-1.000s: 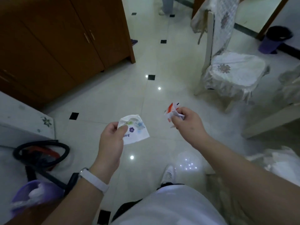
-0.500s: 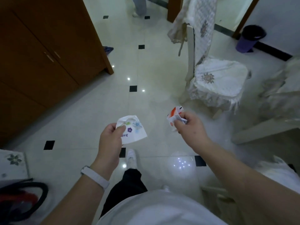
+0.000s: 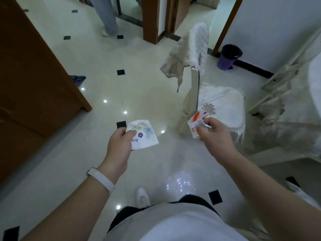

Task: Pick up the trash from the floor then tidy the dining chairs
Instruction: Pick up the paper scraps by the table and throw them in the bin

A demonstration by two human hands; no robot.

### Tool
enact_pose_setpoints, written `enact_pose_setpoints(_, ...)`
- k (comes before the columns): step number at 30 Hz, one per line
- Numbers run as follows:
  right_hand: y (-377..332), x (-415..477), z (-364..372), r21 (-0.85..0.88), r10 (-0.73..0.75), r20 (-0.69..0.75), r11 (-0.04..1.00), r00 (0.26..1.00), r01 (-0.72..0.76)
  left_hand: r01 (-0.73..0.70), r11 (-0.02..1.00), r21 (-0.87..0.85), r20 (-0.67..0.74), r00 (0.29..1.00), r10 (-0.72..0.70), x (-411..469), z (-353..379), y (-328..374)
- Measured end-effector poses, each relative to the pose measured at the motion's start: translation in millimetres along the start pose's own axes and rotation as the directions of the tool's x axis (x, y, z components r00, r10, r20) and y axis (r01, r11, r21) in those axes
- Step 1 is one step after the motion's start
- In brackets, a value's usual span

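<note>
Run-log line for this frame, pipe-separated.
left hand pinches white flower-printed wrapper | right hand grips crumpled red-and-white wrapper | purple bin with black liner by far wall

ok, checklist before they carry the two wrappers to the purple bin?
1. Left hand grips the flowered wrapper: ok.
2. Right hand pinches the red-and-white wrapper: ok.
3. Purple bin in view, top open: ok.
4. Straight line to the bin: the dining chair stands in it, so probably go round: not ok.
5. Chair's backrest cover hangs askew, needs tidying after: not ok.
6. More trash left on the floor: cannot tell.
</note>
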State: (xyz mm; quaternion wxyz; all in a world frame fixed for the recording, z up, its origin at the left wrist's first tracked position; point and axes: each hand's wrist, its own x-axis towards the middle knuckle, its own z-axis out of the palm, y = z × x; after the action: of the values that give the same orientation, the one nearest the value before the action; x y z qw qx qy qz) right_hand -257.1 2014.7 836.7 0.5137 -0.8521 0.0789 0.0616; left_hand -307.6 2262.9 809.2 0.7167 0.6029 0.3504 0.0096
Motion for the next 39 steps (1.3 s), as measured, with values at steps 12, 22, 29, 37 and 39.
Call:
enact_pose_setpoints(12,-56,155,51,0.066,0.034,-0.082,0.997,0.996,-0.029,-0.008,1.0,0.015,0.038,0.999,0.007,167,37,86)
enact_pose_setpoints(22,-134,365,101,0.152,0.017,0.033,0.988,0.999,-0.022,-0.059,0.995,0.086,-0.063,0.996,0.064,320,96,205)
enact_pose_setpoints(29,-180,492,101,0.122,-0.012,-0.039,0.992,0.999,0.016,-0.073,0.996,0.059,-0.062,0.995,0.077,418,130,271)
enact_pose_setpoints(37,-201,584,169,0.042,0.086,-0.094,0.996,0.992,-0.082,-0.034,0.997,0.076,0.07,0.997,0.029,558,147,309)
enact_pose_setpoints(39,-218,607,180,0.068,0.11,-0.142,0.993,0.984,-0.101,-0.018,0.997,0.081,0.127,0.992,0.008,596,152,329)
